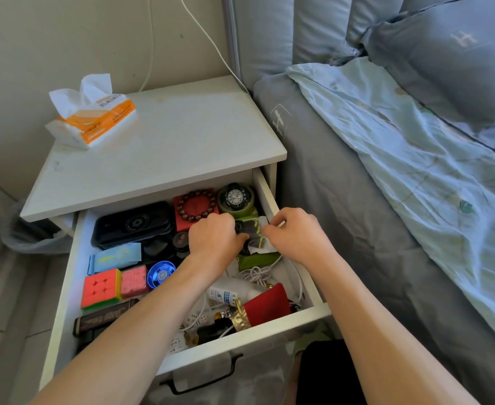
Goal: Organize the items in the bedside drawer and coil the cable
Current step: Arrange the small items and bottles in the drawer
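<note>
The dark item (250, 230) between the hands is half hidden by fingers; the cable (258, 273) is partly covered by the left arm (164, 311); bottle (225, 296) print is unreadable.

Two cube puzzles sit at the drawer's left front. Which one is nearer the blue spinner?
The pink cube, with finer tiles. It sits right beside the blue spinner; the larger-tiled cube with the green edge lies farther left.
</note>
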### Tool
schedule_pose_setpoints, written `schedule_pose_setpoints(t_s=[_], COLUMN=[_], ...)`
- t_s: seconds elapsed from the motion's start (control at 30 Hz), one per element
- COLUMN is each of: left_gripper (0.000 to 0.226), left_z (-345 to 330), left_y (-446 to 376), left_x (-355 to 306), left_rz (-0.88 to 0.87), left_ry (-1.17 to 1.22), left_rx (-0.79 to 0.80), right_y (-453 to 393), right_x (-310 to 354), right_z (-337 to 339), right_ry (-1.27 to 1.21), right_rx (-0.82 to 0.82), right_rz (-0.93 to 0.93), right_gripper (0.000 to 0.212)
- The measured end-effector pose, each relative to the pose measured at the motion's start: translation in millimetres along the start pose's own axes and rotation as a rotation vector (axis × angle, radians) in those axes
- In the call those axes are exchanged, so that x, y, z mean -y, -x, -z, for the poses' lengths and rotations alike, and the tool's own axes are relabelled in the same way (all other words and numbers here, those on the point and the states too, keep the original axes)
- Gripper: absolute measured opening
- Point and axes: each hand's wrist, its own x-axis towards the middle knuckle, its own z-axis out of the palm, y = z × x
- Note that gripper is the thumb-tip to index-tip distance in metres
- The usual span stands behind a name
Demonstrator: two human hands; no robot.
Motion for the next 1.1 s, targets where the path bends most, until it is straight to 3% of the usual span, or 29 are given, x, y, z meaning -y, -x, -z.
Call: schedule_pose_setpoints(t_s=[0.07, 0.13, 0.2, 0.43, 0.87, 1.0, 1.1], left_gripper=[0.029, 0.038, 0.047, 0.052, 0.049, 0.058, 0.043], left_z=[-1.6, -4.3, -7.5, -23.2, -31.2, -13.8, 1.9], left_y=[-1.3, -4.7, -7.0, -4.0, -4.4, 1.4, 18.2], left_x=[3.9, 9.8, 12.0, 6.7, 5.3, 17.4, 35.5], left_rz=[-0.232, -0.442, -0.539, -0.392, -0.399, -0.415, -0.404], left_ry=[-0.04, -0.02, 0.001, -0.072, -0.033, 0.101, 0.256], left_rx=[-0.07, -0.001, 0.085, 0.043, 0.028, 0.0, -0.097], right_y=[0.0, -0.4, -0.4, -2.6, -4.5, 1.1, 6.1], right_x=[-1.5, -2.6, -3.5, -6.5, -5.6, -2.8, 0.3], right_z=[0.7, 1.3, 2.6, 1.8, -4.2, -5.3, -8.7], right_ry=[-0.009, -0.008, -0.008, 0.001, 0.093, 0.106, 0.118], right_rx=[0.011, 0.021, 0.024, 0.035, 0.06, 0.057, 0.077], right_rz=[0.001, 0.01, 0.016, 0.029, 0.049, 0.075, 0.105], right_gripper=[0.017, 0.018, 0.018, 0.02, 0.026, 0.025, 0.026])
